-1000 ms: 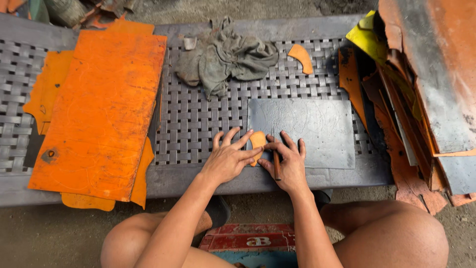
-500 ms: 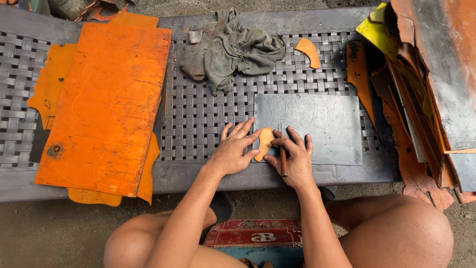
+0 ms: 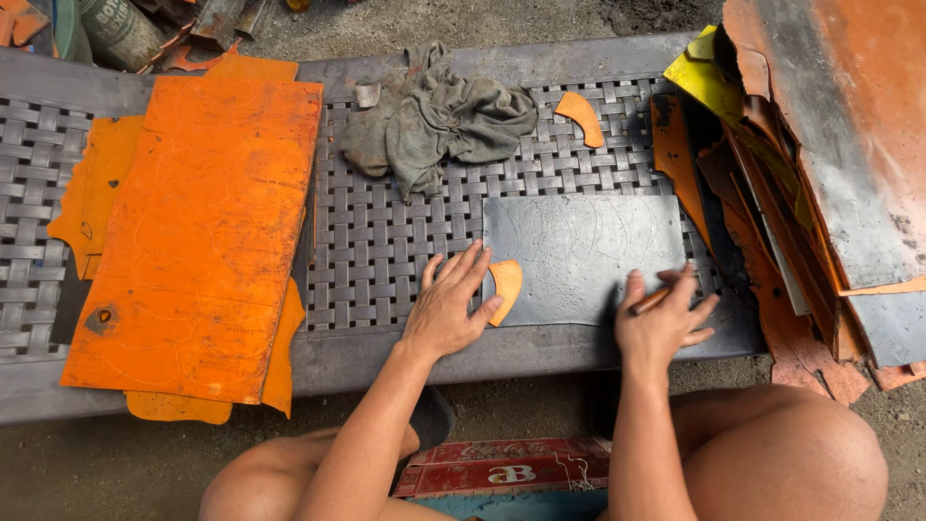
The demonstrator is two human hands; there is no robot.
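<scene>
Now my left hand [image 3: 449, 309] lies flat, fingers spread, fingertips touching the orange curved piece [image 3: 505, 287] on the grey sheet [image 3: 584, 253]; my right hand [image 3: 661, 323] grips a pencil-like stick [image 3: 652, 300].

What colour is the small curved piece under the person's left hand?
Orange. The curved piece lies at the edge of a dark grey sheet, under the left hand; the head view shows it.

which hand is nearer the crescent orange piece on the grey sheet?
Left. The left hand has its fingertips touching the crescent piece at the left edge of the grey sheet. The right hand rests apart, near the sheet's lower right, holding a thin tool.
</scene>
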